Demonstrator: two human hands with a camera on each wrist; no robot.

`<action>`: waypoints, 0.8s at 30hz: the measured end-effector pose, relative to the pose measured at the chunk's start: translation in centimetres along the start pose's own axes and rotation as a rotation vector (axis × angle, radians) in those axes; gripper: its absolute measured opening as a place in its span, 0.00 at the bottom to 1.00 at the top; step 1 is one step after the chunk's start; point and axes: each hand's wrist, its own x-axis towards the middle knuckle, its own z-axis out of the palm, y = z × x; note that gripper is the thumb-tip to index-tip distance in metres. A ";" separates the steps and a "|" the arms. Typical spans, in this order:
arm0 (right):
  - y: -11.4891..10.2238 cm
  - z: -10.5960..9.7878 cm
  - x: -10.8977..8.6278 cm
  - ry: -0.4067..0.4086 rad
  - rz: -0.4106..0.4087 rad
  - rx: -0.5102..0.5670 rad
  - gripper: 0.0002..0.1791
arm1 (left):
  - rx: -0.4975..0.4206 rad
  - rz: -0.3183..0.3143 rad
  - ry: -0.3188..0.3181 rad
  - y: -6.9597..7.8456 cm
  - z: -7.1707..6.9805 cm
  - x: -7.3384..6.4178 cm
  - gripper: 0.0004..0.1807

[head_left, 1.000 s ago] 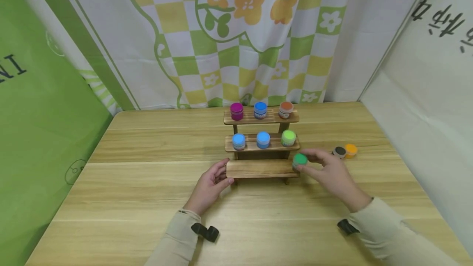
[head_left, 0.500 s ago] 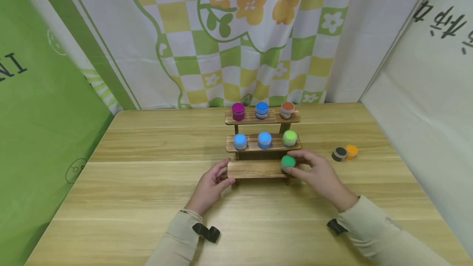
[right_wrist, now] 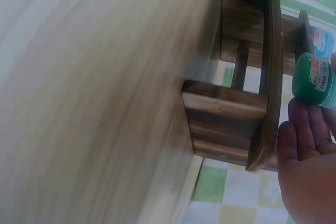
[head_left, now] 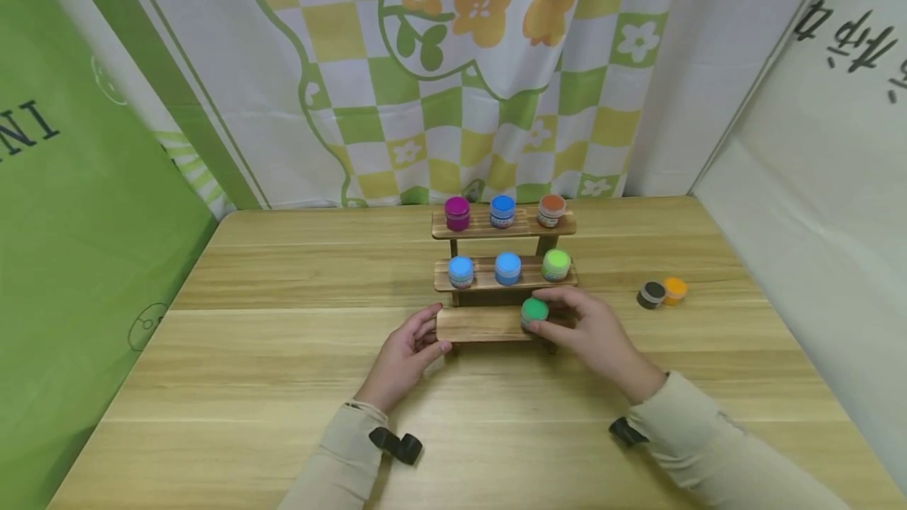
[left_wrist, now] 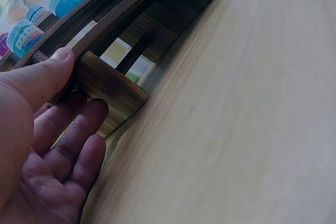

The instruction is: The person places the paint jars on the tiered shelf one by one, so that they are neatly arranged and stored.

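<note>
My right hand (head_left: pixel 591 337) pinches a small green paint jar (head_left: pixel 534 313) at the bottom step of a three-step wooden display rack (head_left: pixel 475 325), right of that step's middle. In the right wrist view, the jar (right_wrist: pixel 315 80) shows a printed label; whether its base touches the wood is unclear. My left hand (head_left: pixel 402 356) holds the left end of the bottom step, with the thumb (left_wrist: pixel 58 69) at the board's corner and the fingers by its side. Two light blue jars (head_left: pixel 507 268) and a lime green jar (head_left: pixel 556 265) stand on the middle step.
The top step bears a purple jar (head_left: pixel 457 213), a blue jar (head_left: pixel 502 212) and a brown-orange jar (head_left: pixel 551 211). Right of the rack, a black jar (head_left: pixel 651 295) and an orange jar (head_left: pixel 675 290) stand on the wooden table (head_left: pixel 283 384). A patterned curtain (head_left: pixel 482 101) hangs behind.
My right hand has moved left with the green paint jar, from the bottom step's right end toward its middle. The left hand has stayed at the left end.
</note>
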 end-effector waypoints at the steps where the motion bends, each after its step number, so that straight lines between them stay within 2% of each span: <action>1: -0.1 0.1 0.0 0.000 0.001 0.005 0.22 | -0.001 -0.003 -0.001 0.0 0.0 0.0 0.35; 10: -0.5 1.2 0.4 -0.011 0.001 -0.007 0.22 | -0.023 -0.018 -0.013 0.3 0.0 0.0 0.36; 24: -1.4 2.4 1.1 -0.018 -0.048 0.017 0.22 | -0.035 -0.022 -0.015 0.3 0.0 0.1 0.36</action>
